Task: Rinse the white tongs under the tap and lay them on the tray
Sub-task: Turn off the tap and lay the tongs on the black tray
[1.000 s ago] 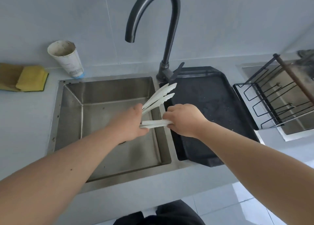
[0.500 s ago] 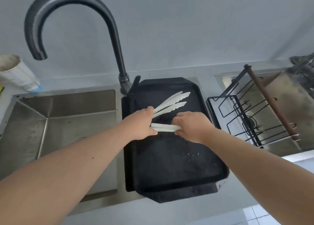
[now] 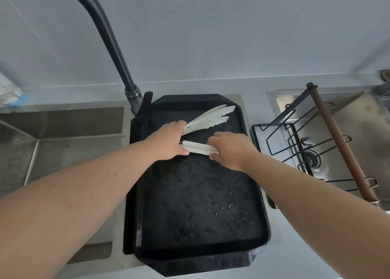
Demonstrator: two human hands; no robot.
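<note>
Holding white tongs over the black tray, two bare hands work side by side above its far half. Left hand has its grip closed around one pair of white tongs, whose tips fan out up-right toward the tray's far right corner; at least three flat blades show there, so it may be more than one pair, cannot tell. Right hand has its grip closed on the end of a second white piece, lying roughly level between the two hands, its left end touching the left hand's thumb side. Whether either piece rests on the tray floor or is held just above it cannot be told.

One tray, dark, wet: scattered water drops across its middle and near half. It sits on the desk between two sinks, its left edge overhanging the left sink's rim. One left sink, steel. One second steel basin on the right, with one black wire rack and one brown rod slanting across it. One dark tap arches up from just behind the tray's far left corner; no water visible from it. One paper cup, partly cut off at the left edge, stands on the desk behind the left sink.
</note>
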